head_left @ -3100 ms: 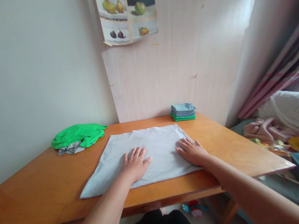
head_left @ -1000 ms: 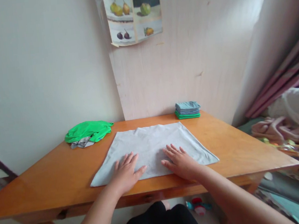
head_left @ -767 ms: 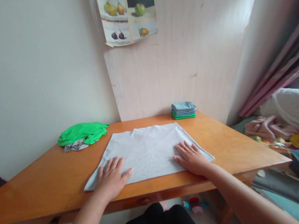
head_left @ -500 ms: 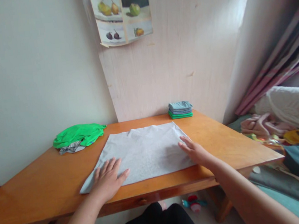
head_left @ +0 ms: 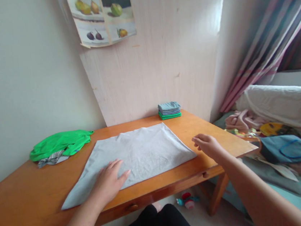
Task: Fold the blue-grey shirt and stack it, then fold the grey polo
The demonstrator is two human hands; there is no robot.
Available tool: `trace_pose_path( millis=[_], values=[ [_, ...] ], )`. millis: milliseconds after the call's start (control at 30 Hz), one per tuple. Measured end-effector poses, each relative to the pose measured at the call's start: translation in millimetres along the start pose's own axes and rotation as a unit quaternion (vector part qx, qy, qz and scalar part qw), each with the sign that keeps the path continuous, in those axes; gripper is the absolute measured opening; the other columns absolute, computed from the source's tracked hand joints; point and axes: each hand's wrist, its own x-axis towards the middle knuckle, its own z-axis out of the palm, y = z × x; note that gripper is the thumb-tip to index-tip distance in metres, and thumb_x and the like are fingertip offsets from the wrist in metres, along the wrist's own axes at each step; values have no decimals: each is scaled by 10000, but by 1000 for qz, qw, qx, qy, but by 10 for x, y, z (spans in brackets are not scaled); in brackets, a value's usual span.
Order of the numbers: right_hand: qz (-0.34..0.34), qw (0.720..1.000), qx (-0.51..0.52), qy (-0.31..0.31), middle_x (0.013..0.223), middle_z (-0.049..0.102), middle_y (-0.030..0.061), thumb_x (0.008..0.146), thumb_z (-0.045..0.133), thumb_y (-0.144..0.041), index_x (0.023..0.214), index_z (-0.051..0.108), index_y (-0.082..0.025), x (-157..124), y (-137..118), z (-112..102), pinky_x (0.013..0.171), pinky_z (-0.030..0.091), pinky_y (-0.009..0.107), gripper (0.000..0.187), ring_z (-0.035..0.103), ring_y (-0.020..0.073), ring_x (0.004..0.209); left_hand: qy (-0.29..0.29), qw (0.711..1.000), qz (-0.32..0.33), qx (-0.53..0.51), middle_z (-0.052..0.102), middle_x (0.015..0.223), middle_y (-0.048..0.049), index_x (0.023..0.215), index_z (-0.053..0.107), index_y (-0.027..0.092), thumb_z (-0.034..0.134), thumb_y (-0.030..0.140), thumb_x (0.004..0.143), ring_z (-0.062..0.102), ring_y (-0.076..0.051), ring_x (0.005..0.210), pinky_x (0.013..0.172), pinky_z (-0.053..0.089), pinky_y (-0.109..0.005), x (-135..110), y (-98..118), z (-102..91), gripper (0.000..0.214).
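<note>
A light grey cloth (head_left: 144, 153) lies spread on the wooden table, lightly creased, its near edge close to the table's front. My left hand (head_left: 110, 179) rests flat on its near left part, fingers stretched out and thumb apart. Just off the cloth's right edge, my right hand (head_left: 207, 144) hovers over the bare wood with its fingers curled in together. Nothing shows between those fingers, and the hand is apart from the cloth.
A crumpled green garment (head_left: 61, 145) lies over a striped cloth (head_left: 52, 158) at the back left. At the back right stands a stack of folded cloths (head_left: 169, 110). To the right of the table (head_left: 26, 192), a bed or sofa holds a blue bag (head_left: 287, 148).
My right hand has lifted off the cloth, moved right and curled its fingers. My left hand stays flat on the cloth. The view has turned to the right.
</note>
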Motion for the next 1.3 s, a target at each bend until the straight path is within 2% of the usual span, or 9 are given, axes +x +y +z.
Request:
trace_pose_path(
  millis=[133, 267, 400, 600, 733, 867, 1067, 1200, 1300],
  values=[
    [-35, 971, -226, -67, 822, 718, 54, 881, 541, -463, 899, 680, -217, -137, -11, 23, 655, 406, 287, 283, 650, 208, 780, 13, 990, 99, -96, 639, 1379, -133, 1341, 622, 165, 497, 483, 949, 573, -266, 1290, 1131, 402, -378, 162, 557, 39, 521],
    [-42, 950, -299, -76, 900, 727, 62, 857, 586, -371, 914, 672, -221, -210, -82, 92, 632, 341, 277, 182, 642, 205, 813, 0, 974, 189, -124, 696, 1262, -106, 1265, 668, 194, 579, 426, 922, 625, -269, 1186, 1040, 473, -379, 295, 1218, 75, 425],
    [-54, 961, -262, -73, 779, 695, 37, 808, 596, -252, 787, 647, -201, -172, -103, 125, 604, 326, 261, 76, 596, 169, 715, -26, 965, 250, -80, 708, 1141, -102, 1209, 678, 216, 600, 477, 902, 660, -280, 1062, 915, 531, -396, 447, 1754, 141, 410],
    [-17, 998, -39, -53, 612, 586, -14, 759, 637, -287, 709, 615, -184, -128, -66, 122, 540, 354, 243, 117, 532, 137, 590, -12, 972, 234, 1, 685, 1138, -152, 1105, 661, 187, 620, 611, 838, 660, -353, 1054, 854, 540, -469, 660, 2248, 230, 503],
    [30, 986, 158, -49, 630, 607, -13, 703, 737, -474, 783, 624, -191, -179, -61, 172, 524, 417, 246, 314, 572, 146, 574, -43, 980, 190, -36, 720, 1091, -161, 1099, 656, 189, 581, 375, 892, 691, -340, 1022, 886, 514, -474, 798, 2385, 254, 288],
    [84, 927, 366, 2, 910, 711, 62, 692, 802, -526, 1103, 621, -192, -354, -161, 295, 738, 570, 318, 559, 709, 212, 805, -58, 982, 105, -146, 755, 970, -140, 920, 690, 202, 573, 296, 887, 702, -318, 996, 871, 509, -418, 1038, 2367, 167, 153],
    [93, 878, 449, -138, 1310, 649, 183, 723, 816, -607, 1510, 401, -128, -746, -530, 614, 1090, 467, 427, 1011, 608, 306, 1253, -40, 907, -39, -418, 738, 827, -105, 820, 665, 176, 601, 294, 889, 708, -247, 820, 710, 532, -311, 1508, 2262, -216, 151],
    [76, 864, 465, -177, 1627, 305, 217, 668, 834, -656, 1617, 219, -187, -909, -738, 954, 1171, 364, 455, 1224, 418, 333, 1441, -11, 829, -95, -552, 703, 745, -60, 853, 635, 171, 577, 273, 920, 679, -183, 649, 628, 544, -285, 1734, 2213, -596, 135],
    [61, 853, 482, -190, 1686, 93, 204, 649, 859, -632, 1642, 58, -225, -1010, -827, 1210, 1176, 346, 479, 1339, 322, 349, 1493, 28, 769, -115, -628, 668, 684, -32, 835, 611, 178, 578, 265, 931, 662, -156, 599, 651, 561, -282, 1845, 2162, -902, 134]
  ],
)
